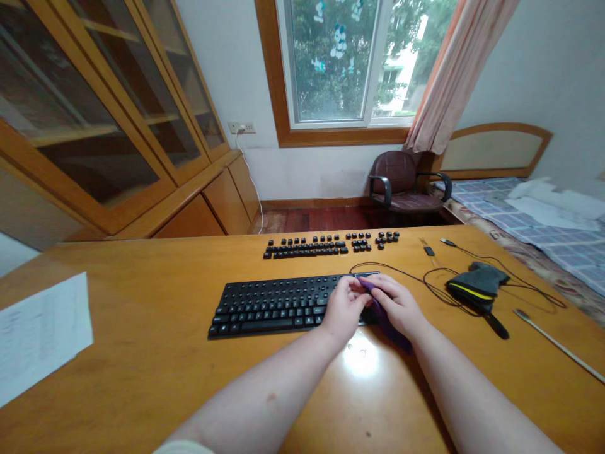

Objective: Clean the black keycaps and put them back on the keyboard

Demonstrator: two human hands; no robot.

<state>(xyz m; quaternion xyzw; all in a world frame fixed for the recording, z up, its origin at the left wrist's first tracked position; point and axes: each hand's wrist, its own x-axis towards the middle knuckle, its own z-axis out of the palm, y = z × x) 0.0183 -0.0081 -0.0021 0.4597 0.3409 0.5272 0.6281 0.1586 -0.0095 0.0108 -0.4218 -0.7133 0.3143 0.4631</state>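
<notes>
A black keyboard (271,326) lies on the wooden table, its upper rows stripped of keycaps and its lower rows still fitted with them. Over its right end, my two hands meet. A purple cloth (388,329) is gripped by my right hand (401,307) and hangs down toward the table. My left hand (344,310) is closed in a pinch against the cloth; any small thing between its fingertips is hidden. Beyond the keyboard, loose black keycaps (307,250) stand in rows on the table (155,302).
To the right lie a grey glove-like item (482,280) with a yellow stripe, a black cable (428,277), a small wire keycap puller (428,251) and a thin white stick (562,347). Paper sheets (45,334) lie at left. A chair (401,180) stands beyond the table.
</notes>
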